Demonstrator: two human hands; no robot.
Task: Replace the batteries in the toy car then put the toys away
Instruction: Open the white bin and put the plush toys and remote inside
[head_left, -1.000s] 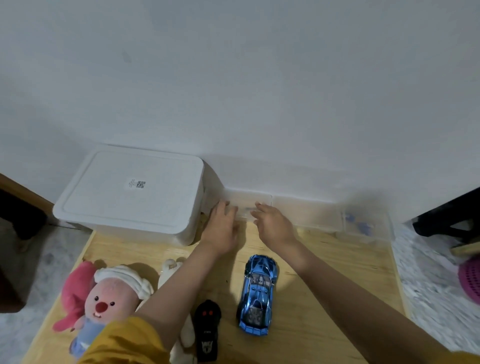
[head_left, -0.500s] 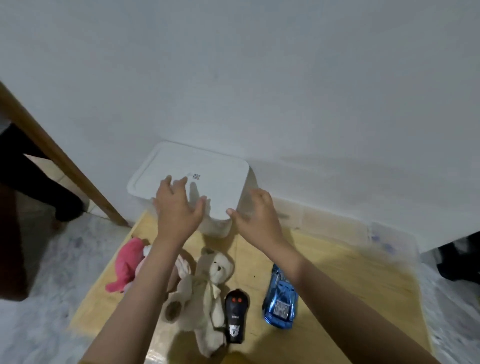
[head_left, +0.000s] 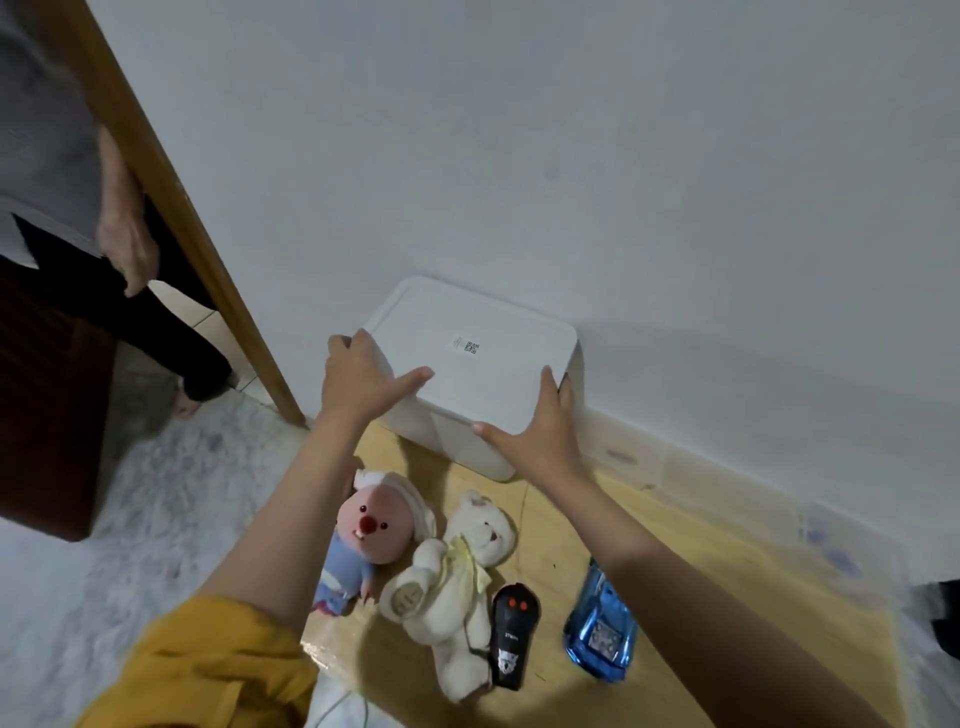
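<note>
A white lidded storage box (head_left: 483, 364) stands against the wall at the back of a low wooden table (head_left: 691, 561). My left hand (head_left: 358, 379) grips the lid's left corner and my right hand (head_left: 540, 431) grips its right front edge. On the table lie a shiny blue toy car (head_left: 600, 629), a black remote control (head_left: 511, 636), a cream teddy bear (head_left: 457, 577) and a pink-faced plush in blue (head_left: 369, 535), partly behind my left forearm.
A clear flat organiser box (head_left: 727, 488) lies along the wall to the right of the white box. A wooden door frame (head_left: 171, 197) rises at the left, and another person's hand and legs (head_left: 124, 234) show beyond it. Grey rug covers the floor.
My hands left the clear organiser and moved left onto the white box's lid, first reaching, now gripping both sides. The view swung left, showing the door frame and a person.
</note>
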